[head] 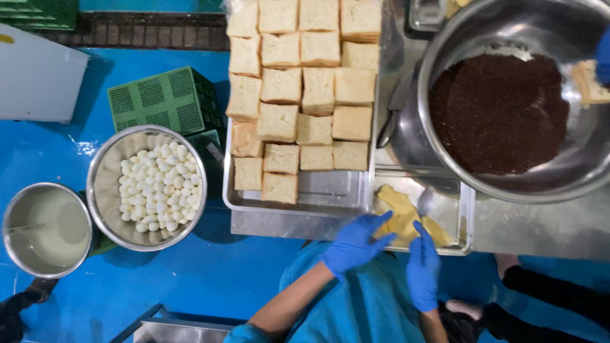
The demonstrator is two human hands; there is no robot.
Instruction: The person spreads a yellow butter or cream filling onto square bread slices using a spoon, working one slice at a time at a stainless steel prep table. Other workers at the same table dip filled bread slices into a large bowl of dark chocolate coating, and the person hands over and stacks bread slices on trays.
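While the camera is looking straight down, the person's two blue-gloved hands are working at the near edge of the bench (546, 225), over a small steel tray (462, 222). The left hand (356, 244) is lying with its fingers spread, the fingertips touching a yellow buttery slab (397, 213) as if steadying it. The right hand (422, 267) is closing around the handle of a spoon (424, 202), whose bowl is resting on the yellow mass; the grip itself is partly hidden, so how tightly it is pinching is hard to tell. The slab is sitting inside the small tray, probably so that it is staying within easy reach and not smearing the bench.

Just beyond the hands, a larger steel tray (330, 194) is carrying rows of cut bread squares (298, 89), packed edge to edge (the near strip of the tray is bare). To the right of it a big steel bowl (445, 57) is holding dark brown sprinkles (499, 111), standing close beside the butter tray; another person's blue-gloved hand is holding a bread piece (591, 82) at its far rim.

Off the bench to the left, above a blue floor (51, 152), a steel bowl of small white balls (159, 187) is sitting on a green crate (162, 98), with a pot of pale liquid (44, 228) just beside it
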